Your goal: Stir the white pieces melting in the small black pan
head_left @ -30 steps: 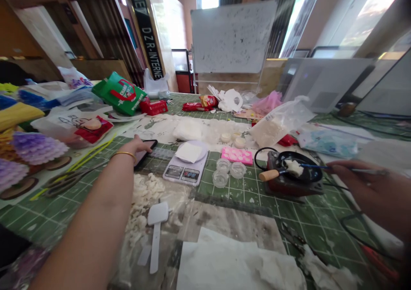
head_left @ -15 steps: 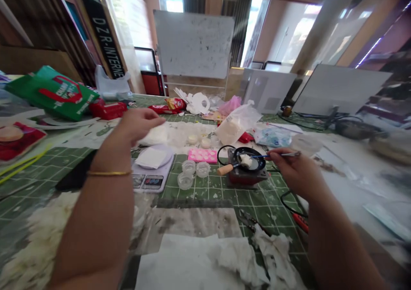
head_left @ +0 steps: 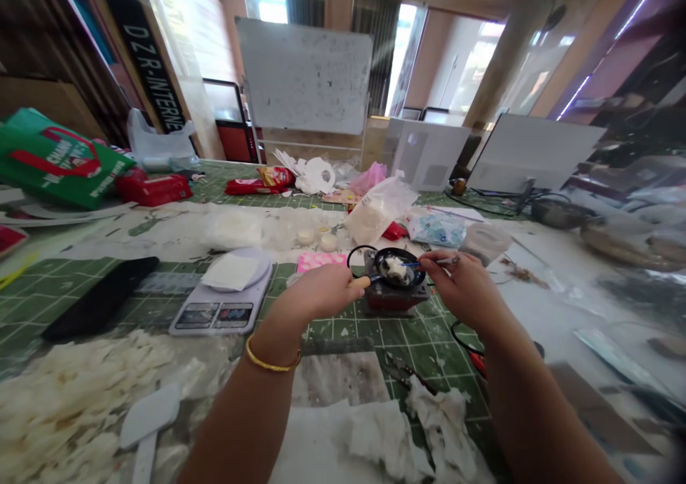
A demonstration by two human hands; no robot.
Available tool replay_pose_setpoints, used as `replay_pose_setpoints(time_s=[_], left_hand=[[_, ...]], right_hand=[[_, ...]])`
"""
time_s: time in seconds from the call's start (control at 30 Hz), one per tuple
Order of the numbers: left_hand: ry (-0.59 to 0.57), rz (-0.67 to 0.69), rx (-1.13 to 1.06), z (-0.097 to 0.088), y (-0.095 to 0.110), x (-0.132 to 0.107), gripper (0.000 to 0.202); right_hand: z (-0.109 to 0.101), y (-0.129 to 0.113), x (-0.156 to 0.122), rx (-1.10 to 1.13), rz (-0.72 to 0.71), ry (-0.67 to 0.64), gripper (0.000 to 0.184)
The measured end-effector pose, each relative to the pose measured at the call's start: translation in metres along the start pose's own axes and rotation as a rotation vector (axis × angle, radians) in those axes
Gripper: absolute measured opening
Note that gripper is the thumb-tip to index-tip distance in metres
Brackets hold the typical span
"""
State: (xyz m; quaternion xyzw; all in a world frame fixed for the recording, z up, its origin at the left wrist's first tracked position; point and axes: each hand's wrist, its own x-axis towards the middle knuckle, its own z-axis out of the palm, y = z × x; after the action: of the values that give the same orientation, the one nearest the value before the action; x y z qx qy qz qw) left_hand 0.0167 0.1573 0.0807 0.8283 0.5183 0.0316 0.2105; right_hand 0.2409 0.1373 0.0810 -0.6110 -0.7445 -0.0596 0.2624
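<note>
Wooden and pale, the handle (head_left: 361, 282) of the small black pan (head_left: 399, 268) sticks out toward the person's left, and the left hand (head_left: 319, 292) is closed around its end, fingers curled over it. The pan sits on a little red burner (head_left: 395, 294), which stands on the green cutting mat (head_left: 429, 337); every place below is told from that burner.

A lump of white, waxy stuff (head_left: 395, 267) lies in the pan's middle. The handle's long axis runs nearly level, from the pan's rim leftward and slightly toward the person, so the left hand meets it end-on. The right hand (head_left: 461, 289) is just right of the burner, its thumb and fingers pinched on a thin stick with a blue part (head_left: 426, 262). That stick points left, across the pan's rim, with its tip at the white lump. So the two hands flank the pan, and the right one is nearer to the lump.

Left of the burner stands a white kitchen scale (head_left: 225, 302) with a sheet on its plate, and between the two lies a pink mould (head_left: 321, 261). Farther left rests a black phone (head_left: 99, 305). Behind the burner slumps a clear bag of white granules (head_left: 378, 209). Near the person, in front of the burner, lie crumpled tissue (head_left: 429, 427) and a heap of white flakes (head_left: 69, 391).
</note>
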Motion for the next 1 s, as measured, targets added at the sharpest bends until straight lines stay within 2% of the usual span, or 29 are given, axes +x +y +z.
replay_pose_setpoints(time_s=[0.1, 0.3, 0.63, 0.83, 1.0], left_hand=[[0.013, -0.013, 0.030, 0.000, 0.001, -0.001, 0.054], [0.103, 0.059, 0.046, 0.007, 0.000, 0.006, 0.047], [0.059, 0.060, 0.098, 0.009, 0.004, 0.005, 0.047], [-0.026, 0.041, 0.063, 0.001, 0.003, -0.002, 0.034], [-0.035, 0.060, 0.080, -0.002, 0.004, -0.005, 0.031]], right_hand=[[-0.001, -0.005, -0.003, 0.003, -0.019, 0.011, 0.025], [-0.002, -0.011, -0.002, 0.013, -0.033, -0.003, 0.024], [0.001, -0.008, 0.001, -0.015, -0.009, -0.079, 0.026], [-0.006, -0.015, -0.006, -0.021, -0.035, 0.052, 0.025], [-0.006, -0.017, -0.008, -0.038, -0.044, -0.012, 0.024]])
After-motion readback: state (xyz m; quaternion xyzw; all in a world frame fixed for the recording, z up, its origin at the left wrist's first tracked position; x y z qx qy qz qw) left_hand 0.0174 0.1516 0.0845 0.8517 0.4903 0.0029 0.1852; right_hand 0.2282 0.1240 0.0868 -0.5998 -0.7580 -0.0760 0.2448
